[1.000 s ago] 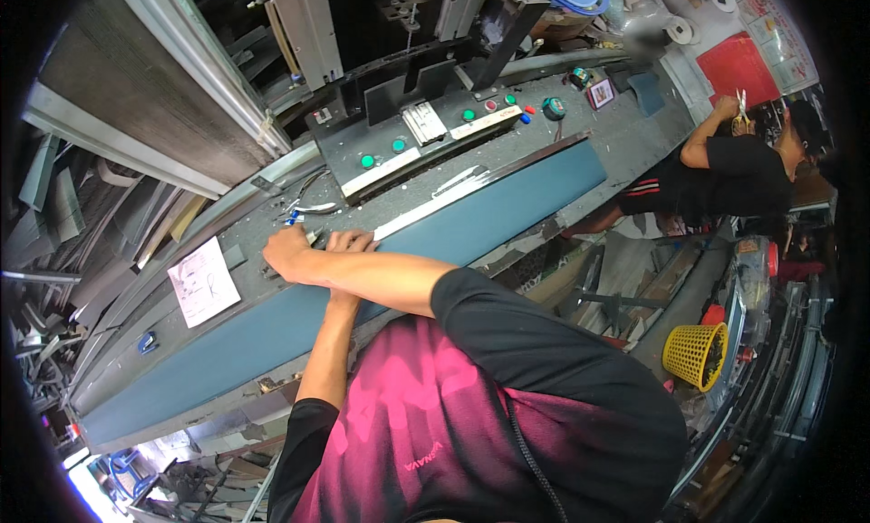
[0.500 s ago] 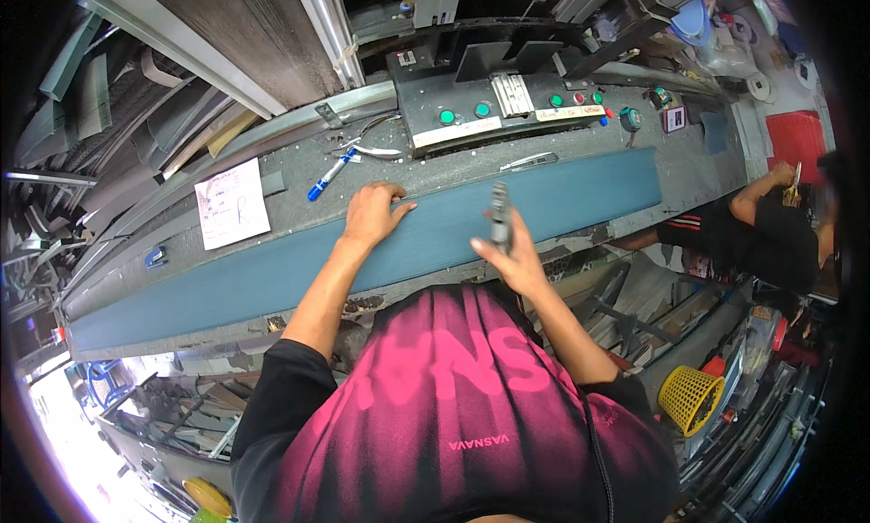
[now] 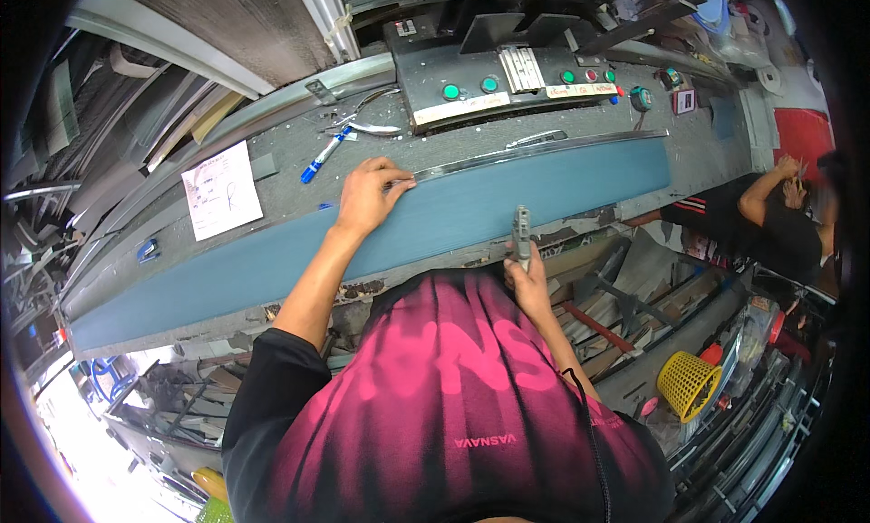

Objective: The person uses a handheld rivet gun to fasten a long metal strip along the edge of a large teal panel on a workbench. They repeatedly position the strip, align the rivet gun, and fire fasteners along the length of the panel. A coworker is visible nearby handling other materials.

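Observation:
A long, flat blue sheet-like strip (image 3: pixel 471 201) lies along the grey workbench (image 3: pixel 299 129). My left hand (image 3: pixel 367 195) is closed at its far edge, left of the middle, thumb and fingers pinching that edge. Right of this hand, a narrow shiny line runs along the far edge. My right hand (image 3: pixel 530 280) is wrapped round a grey metal hand tool (image 3: pixel 522 228) whose exact kind I cannot make out. The tool points away from me, its head over the strip's near edge.
Beyond the strip are a blue marker (image 3: pixel 326 156), pliers (image 3: pixel 372 129), a paper sheet (image 3: pixel 222 192), a small blue stapler (image 3: pixel 148 249) and a box with green buttons (image 3: pixel 421 120). A yellow basket (image 3: pixel 689 385) stands lower right; a co-worker (image 3: pixel 784 219) is at the right.
My right hand has drawn the tool nearer to me and slightly right. My left hand has closed on the strip's far edge, where a shiny line now shows.

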The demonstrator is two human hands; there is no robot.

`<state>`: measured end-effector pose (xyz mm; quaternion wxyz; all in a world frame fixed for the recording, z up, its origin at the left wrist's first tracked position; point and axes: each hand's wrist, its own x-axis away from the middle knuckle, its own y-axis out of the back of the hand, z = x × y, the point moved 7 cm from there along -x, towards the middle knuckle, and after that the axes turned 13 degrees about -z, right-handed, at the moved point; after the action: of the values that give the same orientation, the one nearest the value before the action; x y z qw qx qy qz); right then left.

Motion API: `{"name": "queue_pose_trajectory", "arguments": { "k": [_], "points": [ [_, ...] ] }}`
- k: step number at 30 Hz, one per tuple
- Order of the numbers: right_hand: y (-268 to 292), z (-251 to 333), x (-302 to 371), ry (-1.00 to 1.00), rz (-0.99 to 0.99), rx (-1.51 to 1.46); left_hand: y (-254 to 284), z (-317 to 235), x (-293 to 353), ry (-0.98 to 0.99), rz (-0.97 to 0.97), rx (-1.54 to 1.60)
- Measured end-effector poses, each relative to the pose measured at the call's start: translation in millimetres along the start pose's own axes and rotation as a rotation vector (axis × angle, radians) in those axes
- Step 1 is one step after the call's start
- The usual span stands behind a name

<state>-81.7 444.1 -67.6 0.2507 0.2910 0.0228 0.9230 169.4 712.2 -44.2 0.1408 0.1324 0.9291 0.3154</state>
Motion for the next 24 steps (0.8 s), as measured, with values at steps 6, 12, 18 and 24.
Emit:
{"name": "queue_pose_trajectory", "arguments": {
  "k": [6,12,18,24],
  "points": [
    [-25,54,-15,0.468,-0.064,0.294,-7,17,-13,0.108,0.104,0.079],
    [-43,75,-17,0.275,0.004,0.303,-11,24,-21,0.165,0.2,0.055],
    [-59,91,-20,0.367,0.058,0.289,-7,18,-22,0.094,0.189,0.078],
    [-76,100,-34,0.423,0.026,0.309,-1,-8,-25,-0.159,0.04,-0.034]
  ]
}}
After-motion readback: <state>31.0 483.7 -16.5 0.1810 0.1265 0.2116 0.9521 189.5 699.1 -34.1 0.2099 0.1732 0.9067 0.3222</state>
